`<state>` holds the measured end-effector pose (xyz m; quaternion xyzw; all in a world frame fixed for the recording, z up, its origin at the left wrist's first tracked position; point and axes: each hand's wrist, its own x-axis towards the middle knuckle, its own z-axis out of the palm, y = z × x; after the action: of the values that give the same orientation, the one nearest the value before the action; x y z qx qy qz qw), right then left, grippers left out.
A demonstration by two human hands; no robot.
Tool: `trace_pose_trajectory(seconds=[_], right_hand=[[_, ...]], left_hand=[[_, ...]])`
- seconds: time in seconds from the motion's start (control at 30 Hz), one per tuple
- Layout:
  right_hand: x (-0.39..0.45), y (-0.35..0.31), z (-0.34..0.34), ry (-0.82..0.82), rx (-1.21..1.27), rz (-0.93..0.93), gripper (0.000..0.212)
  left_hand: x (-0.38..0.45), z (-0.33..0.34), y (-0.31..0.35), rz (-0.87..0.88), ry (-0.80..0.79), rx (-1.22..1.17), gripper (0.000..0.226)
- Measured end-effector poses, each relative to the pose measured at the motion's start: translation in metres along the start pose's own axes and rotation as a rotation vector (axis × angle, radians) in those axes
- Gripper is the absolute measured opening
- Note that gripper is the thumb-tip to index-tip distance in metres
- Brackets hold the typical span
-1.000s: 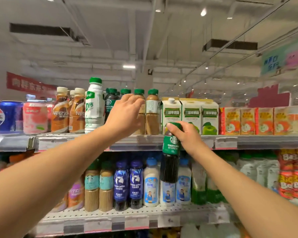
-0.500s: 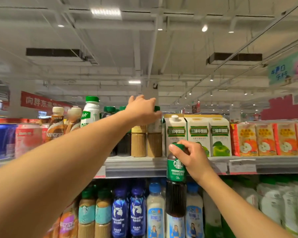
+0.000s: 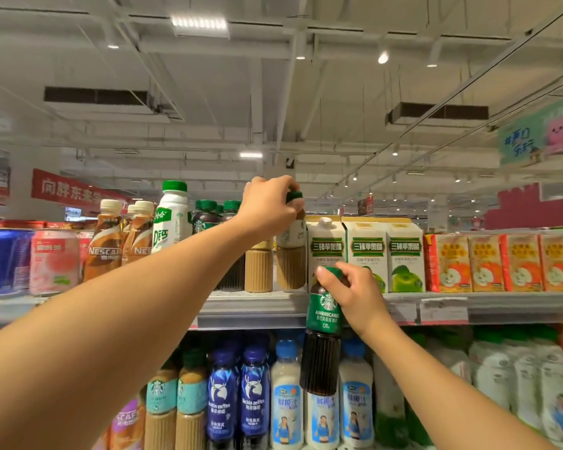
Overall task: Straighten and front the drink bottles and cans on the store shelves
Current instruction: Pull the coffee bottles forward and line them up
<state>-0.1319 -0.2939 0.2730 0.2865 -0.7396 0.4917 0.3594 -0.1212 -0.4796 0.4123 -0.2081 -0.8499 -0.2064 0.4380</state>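
Gripping the green cap of a tan coffee bottle (image 3: pixel 290 251), the left hand (image 3: pixel 268 206) reaches up to the top shelf (image 3: pixel 257 306), fingers curled round the bottle's neck. Left of that grip stand dark green-capped bottles (image 3: pixel 205 219), a tall white bottle (image 3: pixel 171 216), brown Nescafe bottles (image 3: pixel 106 245) and pink and blue cans (image 3: pixel 54 261). Just right of it stand white apple-vinegar cartons (image 3: pixel 366 254). Lower and to the right, the right hand (image 3: pixel 358 293) pinches the cap and neck of a dark Americano bottle (image 3: pixel 322 339), which hangs upright in the air before the shelf edge. Beneath this grip, blue and white bottles (image 3: pixel 286 394) line the lower shelf.
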Motion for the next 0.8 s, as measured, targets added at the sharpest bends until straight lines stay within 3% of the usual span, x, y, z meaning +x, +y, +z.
trace_pose_trajectory(seconds=[0.2,0.33,0.47,0.57,0.8], right_hand=[[0.006,-0.014,-0.007,-0.103,-0.115,0.08,0.031],[0.015,-0.036,-0.017,-0.149,-0.202,0.07,0.048],[0.041,-0.077,-0.019,0.056,-0.328,-0.072,0.045],[0.065,-0.103,-0.012,0.179,-0.346,-0.121,0.05],[0.093,-0.117,0.018,0.168,-0.571,-0.011,0.05]], left_hand=[[-0.04,-0.064,-0.006,-0.109,0.084,-0.441,0.034],[-0.091,-0.075,-0.019,-0.222,0.017,-0.682,0.031],[-0.134,-0.05,-0.038,-0.217,-0.076,-0.608,0.036],[-0.145,-0.032,-0.052,-0.193,-0.055,-0.614,0.031],[-0.159,-0.014,-0.08,-0.197,-0.07,-0.573,0.028]])
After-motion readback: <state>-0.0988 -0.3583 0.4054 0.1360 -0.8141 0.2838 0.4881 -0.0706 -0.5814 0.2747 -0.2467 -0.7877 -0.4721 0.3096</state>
